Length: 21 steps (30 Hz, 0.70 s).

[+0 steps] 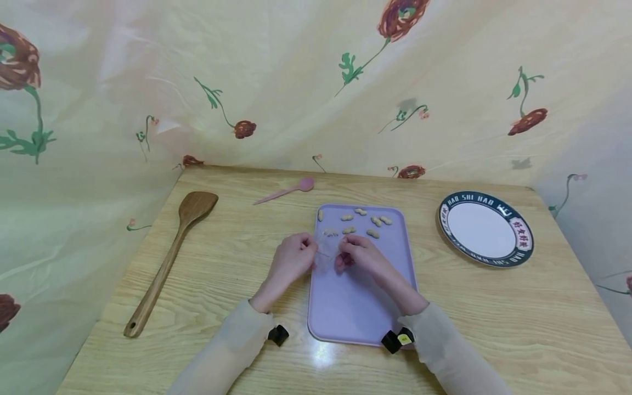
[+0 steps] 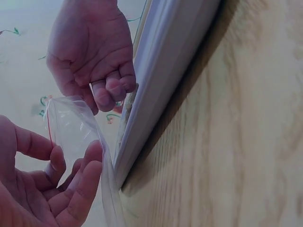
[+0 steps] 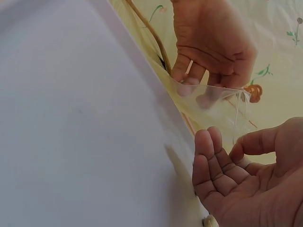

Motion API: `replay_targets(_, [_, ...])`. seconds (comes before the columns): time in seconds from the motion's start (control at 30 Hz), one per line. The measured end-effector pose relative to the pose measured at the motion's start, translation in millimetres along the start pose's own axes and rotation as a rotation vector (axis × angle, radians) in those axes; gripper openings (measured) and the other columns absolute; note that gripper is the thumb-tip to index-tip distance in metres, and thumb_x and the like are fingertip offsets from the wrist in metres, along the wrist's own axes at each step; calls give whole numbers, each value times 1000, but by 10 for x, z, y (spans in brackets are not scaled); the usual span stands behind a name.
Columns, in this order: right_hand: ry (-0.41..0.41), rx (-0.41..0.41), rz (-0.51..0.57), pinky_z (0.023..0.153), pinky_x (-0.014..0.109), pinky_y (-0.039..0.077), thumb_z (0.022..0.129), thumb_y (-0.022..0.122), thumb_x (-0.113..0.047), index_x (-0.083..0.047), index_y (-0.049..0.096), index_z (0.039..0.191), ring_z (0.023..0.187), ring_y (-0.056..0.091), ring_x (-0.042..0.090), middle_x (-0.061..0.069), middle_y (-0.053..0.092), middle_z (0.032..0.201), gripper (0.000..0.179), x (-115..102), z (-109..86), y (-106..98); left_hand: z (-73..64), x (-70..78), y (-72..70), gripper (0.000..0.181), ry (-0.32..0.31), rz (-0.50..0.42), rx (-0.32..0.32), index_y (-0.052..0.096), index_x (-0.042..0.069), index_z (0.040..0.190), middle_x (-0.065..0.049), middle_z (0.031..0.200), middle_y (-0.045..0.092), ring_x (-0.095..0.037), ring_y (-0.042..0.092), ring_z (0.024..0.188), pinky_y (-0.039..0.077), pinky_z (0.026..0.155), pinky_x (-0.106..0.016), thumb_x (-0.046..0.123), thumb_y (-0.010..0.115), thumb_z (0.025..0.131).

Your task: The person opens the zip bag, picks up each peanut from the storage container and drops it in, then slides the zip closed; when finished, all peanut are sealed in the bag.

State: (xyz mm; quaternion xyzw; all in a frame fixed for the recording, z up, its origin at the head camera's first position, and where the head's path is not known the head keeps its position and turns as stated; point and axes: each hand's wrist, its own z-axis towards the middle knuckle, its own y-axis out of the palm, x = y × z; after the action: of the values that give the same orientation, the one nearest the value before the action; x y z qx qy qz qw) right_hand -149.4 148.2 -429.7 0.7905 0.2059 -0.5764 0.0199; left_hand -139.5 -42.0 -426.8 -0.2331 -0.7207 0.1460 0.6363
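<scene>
A clear zip-lock bag point(image 2: 71, 123) with a thin red line near its mouth is stretched between the two hands, above the left part of a lilac tray point(image 1: 353, 318). My left hand point(image 1: 294, 256) pinches one side of the bag, its fingers bent around the edge in the left wrist view. Opposite it, my right hand point(image 1: 361, 254) pinches the other side between thumb and index finger, the remaining fingers loosely bent. Several unshelled peanuts point(image 1: 372, 233) lie scattered over the far part of the tray, just beyond the hands; some show through the clear plastic.
Left of the tray lies a long wooden spatula point(image 1: 170, 255). A small pink spoon point(image 1: 306, 184) rests behind the tray. On the right is a white plate point(image 1: 481, 230) with a dark green lettered rim. A flowered cloth point(image 1: 296, 82) hangs at the table's back edge.
</scene>
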Motion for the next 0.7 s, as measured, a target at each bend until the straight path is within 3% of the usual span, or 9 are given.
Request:
replay_targets(0.33, [8, 18, -30, 71, 32, 54, 102, 48, -14, 2, 57, 89, 71, 66, 21, 13, 69, 78, 23, 9, -11, -29, 3, -13, -25, 23, 60, 58, 73, 57, 13, 68, 6, 53, 60, -11, 62, 50, 43, 50, -30, 19, 52, 89])
replay_targets(0.5, [-11, 46, -14, 69, 32, 56, 99, 54, -11, 7, 62, 94, 70, 68, 20, 15, 71, 79, 21, 22, -9, -51, 12, -30, -38, 26, 119, 110, 115, 50, 14, 60, 6, 51, 51, -11, 53, 48, 36, 47, -28, 16, 55, 86])
replay_targets(0.7, [-42, 80, 44, 64, 31, 59, 96, 60, -5, 15, 63, 107, 67, 71, 20, 16, 72, 76, 23, 0, -26, -45, 16, -26, -55, 26, 144, 177, 103, 50, 15, 58, 5, 54, 47, -13, 45, 49, 32, 46, -28, 16, 57, 83])
